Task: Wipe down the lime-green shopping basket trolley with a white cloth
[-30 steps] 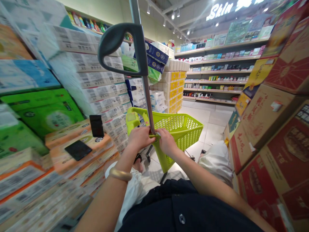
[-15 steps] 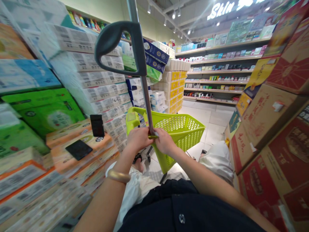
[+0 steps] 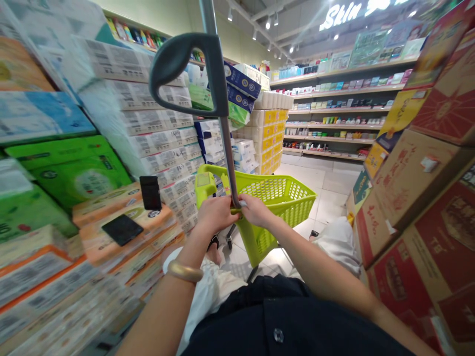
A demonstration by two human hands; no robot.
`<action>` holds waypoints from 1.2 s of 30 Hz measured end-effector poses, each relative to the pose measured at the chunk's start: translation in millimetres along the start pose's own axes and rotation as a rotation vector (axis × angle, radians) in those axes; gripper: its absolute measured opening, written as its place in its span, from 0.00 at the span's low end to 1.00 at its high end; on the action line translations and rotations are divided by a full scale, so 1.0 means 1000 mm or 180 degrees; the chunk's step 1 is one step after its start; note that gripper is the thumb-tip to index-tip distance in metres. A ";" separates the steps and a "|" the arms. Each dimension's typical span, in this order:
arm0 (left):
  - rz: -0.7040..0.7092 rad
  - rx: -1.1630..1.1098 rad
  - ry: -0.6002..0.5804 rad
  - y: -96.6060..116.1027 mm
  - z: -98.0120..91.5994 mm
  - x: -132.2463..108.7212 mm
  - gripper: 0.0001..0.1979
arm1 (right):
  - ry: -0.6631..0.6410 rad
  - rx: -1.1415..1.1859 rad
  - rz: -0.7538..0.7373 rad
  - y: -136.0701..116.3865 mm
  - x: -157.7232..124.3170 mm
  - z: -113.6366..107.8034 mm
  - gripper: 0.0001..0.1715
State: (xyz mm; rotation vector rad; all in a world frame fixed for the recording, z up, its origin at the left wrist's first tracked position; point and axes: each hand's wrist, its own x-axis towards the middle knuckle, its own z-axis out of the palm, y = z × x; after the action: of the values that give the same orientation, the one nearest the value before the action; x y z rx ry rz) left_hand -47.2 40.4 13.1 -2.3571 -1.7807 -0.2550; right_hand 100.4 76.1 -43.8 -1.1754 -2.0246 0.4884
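A metal pole (image 3: 229,153) with a dark grey loop handle (image 3: 218,79) leans slightly in front of me, its top running out of view. My left hand (image 3: 218,213) is closed at the pole's lower end, on its left side. From the right, my right hand (image 3: 256,211) has its fingers closed at the same spot. Something small and pale shows by the right fingertips, too small to name. Both hands are over the near edge of a yellow-green shopping cart (image 3: 293,198) with a perforated basket. What the fingers cover at the pole's foot is hidden.
Stacked tissue packs (image 3: 159,118) rise on the left. A black phone (image 3: 150,193) and a dark flat tablet-like thing (image 3: 122,229) rest on orange packs (image 3: 91,242). Cardboard cartons (image 3: 411,183) line the right side. Stocked shelves (image 3: 334,111) stand beyond the tiled floor (image 3: 326,175).
Hands, pole and cart appear shifted very slightly to the right, along with the whole view. The hands keep their hold at the pole's lower end.
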 end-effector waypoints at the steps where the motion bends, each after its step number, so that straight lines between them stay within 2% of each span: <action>1: 0.0005 0.0019 -0.0011 0.000 0.000 0.000 0.17 | 0.0008 0.0037 0.0032 0.002 0.000 0.000 0.20; 5: 0.0077 0.0030 -0.0025 -0.001 0.000 0.000 0.16 | 0.0126 -0.0028 0.0369 0.021 -0.005 -0.005 0.17; 8: 0.0077 -0.0004 -0.0013 -0.002 0.000 0.000 0.17 | 0.0176 -0.0117 0.0489 0.022 -0.007 -0.007 0.17; 13: 0.0038 -0.0053 0.0032 -0.001 0.001 -0.001 0.16 | 0.0060 -0.0120 0.0062 0.001 -0.003 0.000 0.19; 15: 0.0064 -0.0042 0.0022 -0.001 0.001 -0.001 0.17 | 0.0050 -0.0006 0.0010 0.001 -0.003 0.002 0.19; 21: 0.0094 -0.0006 0.0012 -0.002 -0.001 -0.001 0.16 | 0.0197 -0.0123 0.0607 0.025 -0.011 -0.007 0.18; 23: 0.0098 -0.0018 0.0019 -0.002 0.000 -0.001 0.16 | 0.0182 -0.0225 0.0662 0.022 -0.011 -0.008 0.19; 27: 0.0113 -0.0017 0.0041 -0.002 0.002 0.000 0.17 | -0.0072 -0.0216 0.0323 0.000 -0.003 -0.003 0.19; 30: 0.0120 0.0001 0.0086 -0.002 0.003 -0.001 0.16 | -0.0190 0.0023 0.0234 -0.005 0.001 -0.003 0.18; 33: 0.0142 0.0015 0.0093 -0.002 0.003 -0.003 0.15 | -0.0221 0.0337 0.0522 0.004 -0.001 -0.009 0.17; 36: 0.0176 0.0063 0.0098 -0.001 0.002 -0.003 0.16 | -0.0208 0.0338 0.0937 0.014 -0.006 -0.015 0.18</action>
State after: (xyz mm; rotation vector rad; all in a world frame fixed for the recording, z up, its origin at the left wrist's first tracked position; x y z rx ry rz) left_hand -49.1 38.5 10.3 -2.3714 -1.6937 -0.2632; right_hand 121.3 77.2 -45.0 -1.4146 -1.8615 0.7780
